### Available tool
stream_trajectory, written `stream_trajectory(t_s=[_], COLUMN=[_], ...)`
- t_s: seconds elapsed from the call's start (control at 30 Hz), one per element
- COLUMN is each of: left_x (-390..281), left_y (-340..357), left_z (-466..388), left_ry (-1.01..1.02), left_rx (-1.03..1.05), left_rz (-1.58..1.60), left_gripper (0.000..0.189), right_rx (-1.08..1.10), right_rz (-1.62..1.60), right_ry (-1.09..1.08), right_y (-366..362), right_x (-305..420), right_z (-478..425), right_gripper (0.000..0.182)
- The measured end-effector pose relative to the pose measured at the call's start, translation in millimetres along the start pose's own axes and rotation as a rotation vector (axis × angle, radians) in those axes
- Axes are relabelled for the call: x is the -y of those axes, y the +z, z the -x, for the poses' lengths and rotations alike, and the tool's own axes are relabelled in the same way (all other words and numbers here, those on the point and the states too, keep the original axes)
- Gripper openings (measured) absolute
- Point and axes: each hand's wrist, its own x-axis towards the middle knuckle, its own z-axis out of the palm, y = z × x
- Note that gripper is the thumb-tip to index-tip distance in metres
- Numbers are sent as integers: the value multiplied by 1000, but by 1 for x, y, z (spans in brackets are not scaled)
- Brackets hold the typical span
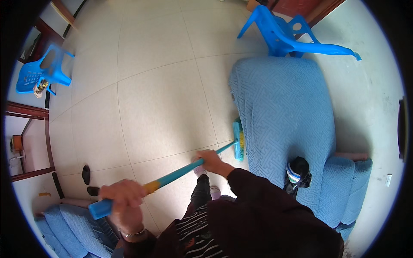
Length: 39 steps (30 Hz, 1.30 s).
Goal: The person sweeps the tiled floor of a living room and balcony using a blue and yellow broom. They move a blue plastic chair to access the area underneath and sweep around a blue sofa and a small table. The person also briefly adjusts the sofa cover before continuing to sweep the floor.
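A push broom with a teal and blue handle slants across the view in front of me. My left hand is closed around the handle's upper end, near a yellow band, and a bracelet shows at that wrist. Lower on the shaft, my right hand grips it from above. The broom head, teal with green and yellow bristles, rests on the tiled floor close against the cloth-covered side of a blue sofa.
On the sofa lies a dark bundle of cloth with a striped band. Blue plastic chairs stand at the upper right and at the left. Black slippers lie on the floor at left, near another blue sofa.
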Motion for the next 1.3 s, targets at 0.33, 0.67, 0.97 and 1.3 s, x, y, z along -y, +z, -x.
stream_trajectory(t_s=[0.33,0.67,0.97,1.3], left_x=[-92,11,-80,-43], left_y=[-12,3,-17,7], left_z=[-36,-21,-24,-32], left_ry=[490,-34,378,194], left_rx=[356,101,313,396], left_rz=[-99,30,-324,-33], left_gripper=[19,16,26,20], right_rx=[72,-26,-29,-30], right_rz=[-175,19,-196,-111], right_ry=[-230,2,-249,-249], right_y=[-5,-33,5,-64], right_x=[125,-16,109,45], right_z=[-89,-16,-98,-55], right_gripper=[9,14,10,12])
